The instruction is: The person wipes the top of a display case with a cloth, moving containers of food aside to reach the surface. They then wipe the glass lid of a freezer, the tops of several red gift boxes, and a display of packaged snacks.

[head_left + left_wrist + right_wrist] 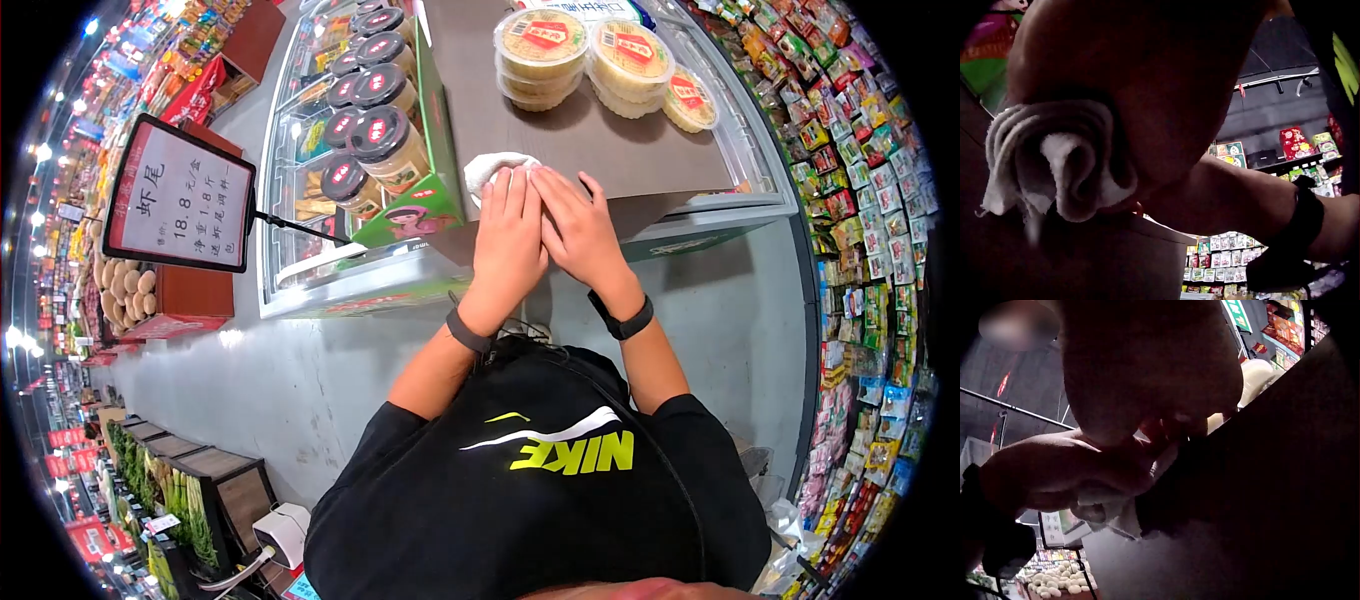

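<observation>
A bunched white cloth (488, 172) lies at the front of the brown counter top (600, 160). My left hand (508, 240) grips it, and its folds (1079, 162) bulge out beside the palm in the left wrist view. Pressed close against the left hand is my right hand (588, 228), its fingers reaching forward over the cloth's near edge and one outer finger lifted. The right wrist view is dark, with part of the cloth (1124, 520) showing below the left hand. Both palms are hidden in the head view.
Stacked round tubs (540, 50) stand behind the hands. To the left, dark-lidded jars (385, 140) sit in a green box (440, 130). A price sign (180, 195) juts out at far left, and hanging packets (850, 130) line the right side.
</observation>
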Demonstrator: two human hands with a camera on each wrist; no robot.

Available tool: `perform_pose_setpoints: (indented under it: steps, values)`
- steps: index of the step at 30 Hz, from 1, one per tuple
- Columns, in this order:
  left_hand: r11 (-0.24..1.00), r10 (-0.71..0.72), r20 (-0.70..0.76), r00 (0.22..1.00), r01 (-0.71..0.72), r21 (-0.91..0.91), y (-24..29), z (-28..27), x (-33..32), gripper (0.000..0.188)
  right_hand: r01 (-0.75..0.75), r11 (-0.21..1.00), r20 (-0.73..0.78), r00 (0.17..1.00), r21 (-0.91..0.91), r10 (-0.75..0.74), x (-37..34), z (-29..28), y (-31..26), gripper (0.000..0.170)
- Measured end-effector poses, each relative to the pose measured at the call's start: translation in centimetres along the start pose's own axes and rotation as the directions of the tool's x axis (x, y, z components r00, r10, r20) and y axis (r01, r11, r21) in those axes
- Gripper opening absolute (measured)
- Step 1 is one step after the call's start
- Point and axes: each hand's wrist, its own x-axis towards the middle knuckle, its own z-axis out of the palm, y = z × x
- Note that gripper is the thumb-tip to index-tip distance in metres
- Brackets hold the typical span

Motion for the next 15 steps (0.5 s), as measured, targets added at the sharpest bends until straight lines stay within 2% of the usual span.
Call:
perform_pose_setpoints:
  steps: [1, 3, 8, 15]
  values:
    - [0.999, -0.010, 0.036, 0.999, 0.012, -0.045, -0.1, -0.2, -0.1, 0.065, -0.004, 1.000, 0.001, 1.000, -0.006, 0.004, 0.0, 0.0, -0.2, 0.049]
    - [0.995, -0.012, 0.032, 0.999, 0.015, -0.099, -0.1, -0.5, -0.2, 0.065, -0.051, 0.997, 0.011, 0.999, -0.055, 0.051, -0.1, -0.2, -0.4, 0.050]
    - [0.956, -0.034, 0.037, 0.999, 0.044, -0.291, -0.7, -1.0, -0.4, 0.065, -0.055, 0.982, 0.046, 0.997, -0.181, 0.064, 0.6, 0.2, -0.5, 0.051]
    - [0.963, -0.046, 0.059, 0.997, 0.060, -0.263, -0.3, -1.5, 0.0, 0.064, -0.074, 0.972, 0.006, 0.997, -0.222, 0.077, 1.0, 0.3, -0.2, 0.047]
